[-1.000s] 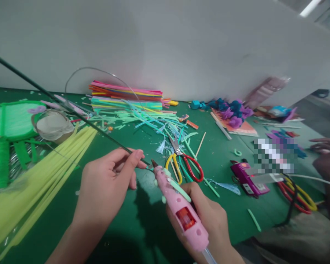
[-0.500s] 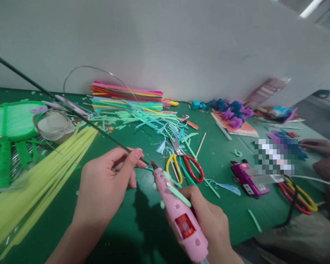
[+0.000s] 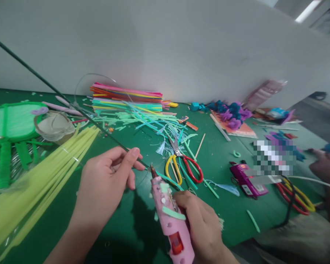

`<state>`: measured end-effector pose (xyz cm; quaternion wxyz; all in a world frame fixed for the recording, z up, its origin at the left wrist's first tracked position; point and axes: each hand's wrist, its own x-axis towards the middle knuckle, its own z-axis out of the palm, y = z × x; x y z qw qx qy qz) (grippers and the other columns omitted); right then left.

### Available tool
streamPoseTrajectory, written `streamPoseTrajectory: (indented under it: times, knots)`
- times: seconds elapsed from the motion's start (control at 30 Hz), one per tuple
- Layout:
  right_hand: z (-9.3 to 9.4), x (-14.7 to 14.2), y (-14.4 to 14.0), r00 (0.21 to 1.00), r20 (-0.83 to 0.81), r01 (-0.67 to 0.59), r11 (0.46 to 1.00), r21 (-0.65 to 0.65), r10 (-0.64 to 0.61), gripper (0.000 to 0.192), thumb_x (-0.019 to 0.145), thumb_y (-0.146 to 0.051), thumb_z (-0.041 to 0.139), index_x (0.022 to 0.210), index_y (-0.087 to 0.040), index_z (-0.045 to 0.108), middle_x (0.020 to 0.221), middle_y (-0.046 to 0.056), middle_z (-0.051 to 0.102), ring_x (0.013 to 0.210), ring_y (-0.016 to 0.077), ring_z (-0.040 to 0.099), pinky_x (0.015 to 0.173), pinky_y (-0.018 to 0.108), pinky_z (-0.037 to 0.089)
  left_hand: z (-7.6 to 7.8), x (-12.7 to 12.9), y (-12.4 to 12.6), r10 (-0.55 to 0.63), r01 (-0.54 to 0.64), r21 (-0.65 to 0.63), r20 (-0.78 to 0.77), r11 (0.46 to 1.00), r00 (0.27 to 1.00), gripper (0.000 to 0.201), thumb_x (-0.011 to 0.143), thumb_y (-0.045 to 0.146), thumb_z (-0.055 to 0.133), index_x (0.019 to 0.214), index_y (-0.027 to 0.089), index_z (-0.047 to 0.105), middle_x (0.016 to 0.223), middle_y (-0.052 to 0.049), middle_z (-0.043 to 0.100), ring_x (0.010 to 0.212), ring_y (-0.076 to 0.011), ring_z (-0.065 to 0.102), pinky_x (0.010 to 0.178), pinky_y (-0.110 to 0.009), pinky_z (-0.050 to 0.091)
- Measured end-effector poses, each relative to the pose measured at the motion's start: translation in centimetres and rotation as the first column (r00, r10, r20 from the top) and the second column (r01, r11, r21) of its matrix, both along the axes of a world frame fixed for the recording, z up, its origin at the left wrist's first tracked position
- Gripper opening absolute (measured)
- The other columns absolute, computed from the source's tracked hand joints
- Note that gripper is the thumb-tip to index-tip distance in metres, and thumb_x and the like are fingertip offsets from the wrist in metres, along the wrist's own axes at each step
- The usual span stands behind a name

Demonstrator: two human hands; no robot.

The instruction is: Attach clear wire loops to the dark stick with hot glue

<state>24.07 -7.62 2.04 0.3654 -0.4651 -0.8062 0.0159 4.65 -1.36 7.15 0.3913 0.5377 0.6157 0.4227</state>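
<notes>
My left hand [image 3: 107, 183] pinches a long thin dark green rod [image 3: 48, 85] close to its lower end; the rod slants up to the left edge of the view. Wrapped round a pink hot glue gun [image 3: 169, 216] is my right hand [image 3: 202, 223]. The gun's metal nozzle is at the rod's tip, and I cannot tell whether they touch. Scraps of mint-green pipe cleaner [image 3: 173, 213] cling to the gun's body. Just beyond the nozzle lie scissors [image 3: 178, 152] with one yellow and one red handle, blades partly apart.
Yellow pipe cleaners [image 3: 44, 183] and a green racket-shaped piece [image 3: 12, 123] lie left. Coloured pipe cleaners [image 3: 126, 97] are stacked by the wall. A purple device [image 3: 247, 179] with a cable and more scissors [image 3: 297, 198] are right, near another person's hand [image 3: 326, 165].
The glue gun has turned more upright and shifted slightly left in my right hand. The rod has tilted a little steeper. At right, the other person's hand has moved.
</notes>
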Motion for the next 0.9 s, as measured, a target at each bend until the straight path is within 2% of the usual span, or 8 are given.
streamPoseTrajectory:
  times: [0.23, 0.47, 0.9]
  knots:
    - [0.2, 0.7, 1.4, 0.984, 0.166, -0.088, 0.989, 0.115, 0.068, 0.029, 0.1, -0.012, 0.029, 0.083, -0.018, 0.052, 0.068, 0.002, 0.062, 0.055, 0.0132, 0.048, 0.055, 0.027, 0.035, 0.0, -0.1, 0.0, -0.017, 0.018, -0.04, 0.029, 0.999, 0.999, 0.043, 0.085, 0.06, 0.06, 0.065, 0.022, 0.065, 0.038, 0.005, 0.05, 0.035, -0.0074, 0.037, 0.034, -0.018, 0.028]
    - [1.0, 1.2, 2.3, 0.935, 0.349, -0.137, 0.972, 0.193, 0.063, 0.037, 0.1, -0.01, 0.031, 0.074, -0.016, 0.056, 0.061, 0.003, 0.057, 0.055, 0.0132, 0.049, 0.054, 0.029, 0.033, -0.1, -0.2, 0.1, -0.018, 0.02, -0.065, 0.036, 0.998, 0.999, 0.044, 0.085, 0.06, 0.059, 0.064, 0.021, 0.064, 0.039, 0.004, 0.05, 0.036, -0.0077, 0.038, 0.035, -0.018, 0.028]
    - [0.9, 1.6, 2.5, 0.927, 0.361, -0.171, 0.97, 0.173, 0.099, 0.038, 0.102, -0.012, 0.032, 0.073, -0.016, 0.056, 0.062, 0.004, 0.057, 0.056, 0.0146, 0.041, 0.056, 0.03, 0.03, -0.1, -0.2, 0.1, -0.033, 0.034, -0.044, 0.032, 0.998, 0.999, 0.043, 0.087, 0.055, 0.058, 0.061, 0.021, 0.06, 0.038, 0.006, 0.047, 0.036, -0.0064, 0.04, 0.036, -0.017, 0.029]
